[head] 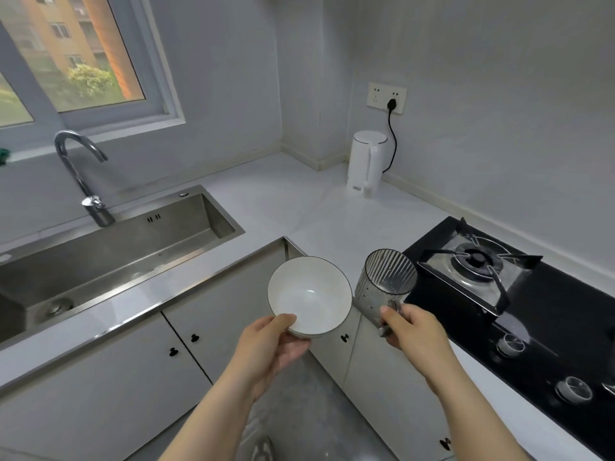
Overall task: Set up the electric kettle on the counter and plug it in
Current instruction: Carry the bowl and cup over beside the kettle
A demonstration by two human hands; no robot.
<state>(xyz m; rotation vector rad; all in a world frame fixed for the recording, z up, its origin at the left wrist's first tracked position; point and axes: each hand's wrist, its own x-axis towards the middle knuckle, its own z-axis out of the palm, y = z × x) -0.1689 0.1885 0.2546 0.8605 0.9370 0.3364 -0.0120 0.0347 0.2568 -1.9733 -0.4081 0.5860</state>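
Already plugged kettle [366, 163] upright in counter [293, 201] corner, bare worktop before it. My left hand [266, 347] grips bowl [309, 296], right hand [416, 331] grips cup [386, 281], nearer than kettle.

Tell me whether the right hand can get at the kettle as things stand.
Probably not yet. The right hand is shut on the ribbed glass cup, so its grip is taken. The kettle stands far back in the corner; the bare counter leaves the way free.
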